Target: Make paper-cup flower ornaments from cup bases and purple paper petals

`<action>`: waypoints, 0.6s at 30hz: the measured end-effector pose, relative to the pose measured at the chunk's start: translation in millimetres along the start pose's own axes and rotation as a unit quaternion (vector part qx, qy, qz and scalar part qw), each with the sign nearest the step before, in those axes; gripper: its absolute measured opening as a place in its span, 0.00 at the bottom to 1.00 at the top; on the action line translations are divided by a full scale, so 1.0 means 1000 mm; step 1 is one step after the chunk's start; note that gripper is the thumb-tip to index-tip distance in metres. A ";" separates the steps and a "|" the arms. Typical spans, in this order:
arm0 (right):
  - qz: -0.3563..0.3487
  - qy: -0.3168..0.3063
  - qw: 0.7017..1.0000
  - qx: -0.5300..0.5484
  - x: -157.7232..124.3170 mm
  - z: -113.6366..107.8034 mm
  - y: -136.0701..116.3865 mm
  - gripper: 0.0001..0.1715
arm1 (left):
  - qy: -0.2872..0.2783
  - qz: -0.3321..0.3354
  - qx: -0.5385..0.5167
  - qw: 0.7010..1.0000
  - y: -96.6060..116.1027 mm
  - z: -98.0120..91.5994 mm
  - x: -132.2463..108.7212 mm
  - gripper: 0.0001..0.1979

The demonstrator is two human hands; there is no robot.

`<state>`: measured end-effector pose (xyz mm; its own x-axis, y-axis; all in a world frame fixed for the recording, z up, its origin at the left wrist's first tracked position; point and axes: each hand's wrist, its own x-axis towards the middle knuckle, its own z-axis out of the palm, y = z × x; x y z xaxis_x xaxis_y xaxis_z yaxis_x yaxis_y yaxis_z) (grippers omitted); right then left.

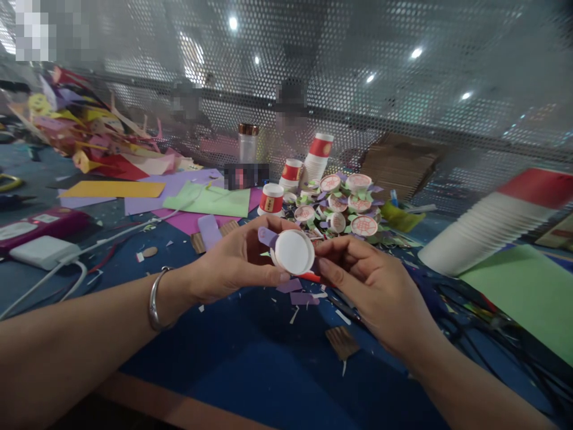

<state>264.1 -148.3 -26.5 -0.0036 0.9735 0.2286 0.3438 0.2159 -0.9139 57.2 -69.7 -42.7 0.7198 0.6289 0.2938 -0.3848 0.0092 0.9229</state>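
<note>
Both of my hands meet over the blue table (268, 370) and hold one small white paper cup bottom (294, 251), its round white face turned toward me. My left hand (237, 260), with a silver bracelet on the wrist, curls round the cup's left side, thumb beneath it. A purple paper strip (267, 236) sticks out by the left fingers. My right hand (371, 286) pinches the cup's right edge, where a red bit shows under it. Purple paper scraps (298, 294) lie just below the hands.
A heap of finished cup-and-paper flowers (344, 206) sits behind the hands, with short red-and-white cups (271, 200) and a cup stack (317, 158). A long cup stack (487, 224) lies at right over green paper (528, 292). Coloured sheets, a charger (42, 251) and cables lie left.
</note>
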 end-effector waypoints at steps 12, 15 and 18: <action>-0.025 0.004 0.999 -0.032 -0.002 0.001 -0.004 0.07 | -0.002 -0.003 -0.010 1.000 0.001 0.001 -0.001 0.23; -0.021 0.009 0.999 -0.033 -0.001 0.001 -0.003 0.08 | 0.035 0.010 -0.001 0.999 0.004 0.002 -0.001 0.23; -0.029 0.007 0.999 -0.043 -0.002 0.001 -0.004 0.07 | 0.054 -0.004 -0.016 0.998 0.008 0.004 -0.001 0.19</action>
<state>262.1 -150.7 -23.8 -0.0130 0.9581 0.2862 0.4226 0.2647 -0.8668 56.0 -73.1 -34.4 0.6568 0.7095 0.2554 -0.3984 0.0389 0.9164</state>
